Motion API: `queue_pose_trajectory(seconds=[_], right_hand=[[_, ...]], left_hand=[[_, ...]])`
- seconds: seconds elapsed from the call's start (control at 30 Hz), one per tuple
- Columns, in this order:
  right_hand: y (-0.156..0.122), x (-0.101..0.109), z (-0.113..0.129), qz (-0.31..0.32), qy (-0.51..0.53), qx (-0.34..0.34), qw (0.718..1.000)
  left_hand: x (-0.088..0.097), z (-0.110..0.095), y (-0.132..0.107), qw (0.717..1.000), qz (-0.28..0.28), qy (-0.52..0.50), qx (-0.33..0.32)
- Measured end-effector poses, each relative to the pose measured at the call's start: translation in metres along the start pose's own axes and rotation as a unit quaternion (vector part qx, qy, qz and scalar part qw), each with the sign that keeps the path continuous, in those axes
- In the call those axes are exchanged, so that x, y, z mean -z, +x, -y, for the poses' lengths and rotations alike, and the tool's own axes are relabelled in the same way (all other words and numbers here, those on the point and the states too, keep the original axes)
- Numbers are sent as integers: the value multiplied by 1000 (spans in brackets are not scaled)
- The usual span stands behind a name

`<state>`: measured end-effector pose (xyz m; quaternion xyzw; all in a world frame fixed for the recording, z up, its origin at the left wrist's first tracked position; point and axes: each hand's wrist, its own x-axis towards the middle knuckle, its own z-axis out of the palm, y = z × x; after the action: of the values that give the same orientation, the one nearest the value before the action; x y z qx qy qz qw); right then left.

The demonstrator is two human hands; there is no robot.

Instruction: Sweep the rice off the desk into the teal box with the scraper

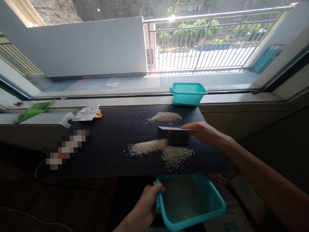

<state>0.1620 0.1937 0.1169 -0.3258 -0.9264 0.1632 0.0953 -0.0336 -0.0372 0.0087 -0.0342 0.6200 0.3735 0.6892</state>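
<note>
My left hand (pixel 148 201) grips the left rim of a teal plastic tub (pixel 218 207), its thumb over the edge. The tub sits just below the table's front edge, and grains lie in its bottom. Over the table, my right hand (pixel 199 130) pinches a thin, flat white card (pixel 170 128), seen nearly edge-on. Behind the card is a heap of white rice (pixel 165 116). On the near side lie two joined piles: a long rice ridge (pixel 147 147) and a looser rice pile (pixel 176 155), with stray grains around them.
The dark table (pixel 103 145) stands against a window sill. A second teal tub (pixel 188 93) is at its back right. White and yellow cloths (pixel 87 112) lie at the back left corner, near a radiator (pixel 48 118) with a green cloth (pixel 35 110). A blurred-out patch covers the left end.
</note>
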Motion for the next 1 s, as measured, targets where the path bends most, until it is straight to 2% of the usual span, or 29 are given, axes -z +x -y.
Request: queue_pose_trajectory(seconds=[0.17, 0.3, 0.37, 0.47, 0.57, 0.67, 0.73, 0.9, 1.0], right_hand=[[-37, -13, 21, 7, 11, 23, 1000], [-61, -11, 37, 29, 43, 38, 998], [-57, -7, 39, 40, 53, 38, 997], [-30, -6, 36, 34, 44, 34, 998], [6, -13, 33, 25, 33, 35, 999], [22, -23, 38, 23, 25, 46, 998], [18, -27, 44, 25, 26, 58, 998], [-16, -24, 62, 30, 38, 77, 996], [-16, -21, 68, 31, 41, 81, 995]], left_hand=[[-4, -5, -3, 1000, 12, -12, 0], [-6, -7, -5, 1000, 20, -10, 5], [-5, -7, -5, 999, 38, -9, 3], [-2, -5, -4, 999, 37, -19, -3], [0, -4, -5, 999, 16, -35, -8], [3, -3, -6, 998, 12, -53, -17], [5, -4, -5, 998, 12, -63, -20], [12, -7, -1, 997, 33, -64, -16], [18, -9, 1, 997, 47, -59, -20]])
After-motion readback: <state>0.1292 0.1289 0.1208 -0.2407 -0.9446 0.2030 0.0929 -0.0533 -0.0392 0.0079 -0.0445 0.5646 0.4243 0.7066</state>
